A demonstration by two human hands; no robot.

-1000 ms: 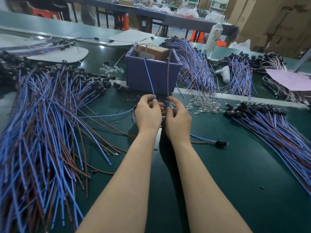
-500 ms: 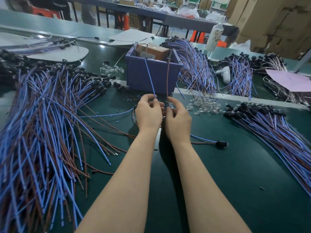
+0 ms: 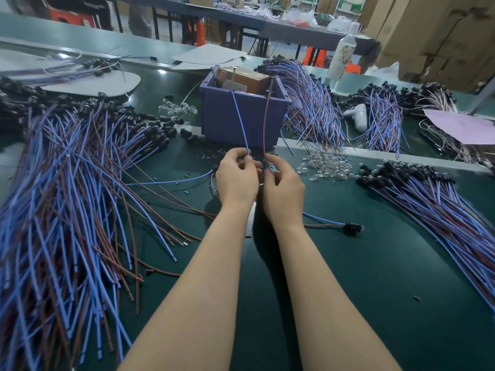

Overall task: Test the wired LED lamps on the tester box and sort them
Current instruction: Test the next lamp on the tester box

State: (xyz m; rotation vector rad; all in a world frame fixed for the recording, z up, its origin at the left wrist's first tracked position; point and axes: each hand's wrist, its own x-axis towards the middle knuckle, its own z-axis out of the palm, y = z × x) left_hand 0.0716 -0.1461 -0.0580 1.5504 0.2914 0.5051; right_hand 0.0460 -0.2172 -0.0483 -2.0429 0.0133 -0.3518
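Observation:
My left hand (image 3: 237,178) pinches a blue wire (image 3: 239,119) that rises to the purple tester box (image 3: 241,116). My right hand (image 3: 282,188) pinches a brown wire (image 3: 265,116) that climbs to the same box. Both hands sit close together on the green table (image 3: 375,277), just in front of the box. The lamp socket between my fingers is hidden. A large pile of wired lamps (image 3: 61,196) lies at the left. Another pile (image 3: 439,207) fans out at the right. One single wired lamp (image 3: 351,226) lies right of my right wrist.
Clear glass bulbs (image 3: 326,166) are heaped right of my hands, more bulbs (image 3: 176,109) left of the box. Further wire bundles (image 3: 310,103) lie behind the box, beside a white plastic bottle (image 3: 341,57), a pink sheet (image 3: 460,127) and cardboard boxes (image 3: 442,36).

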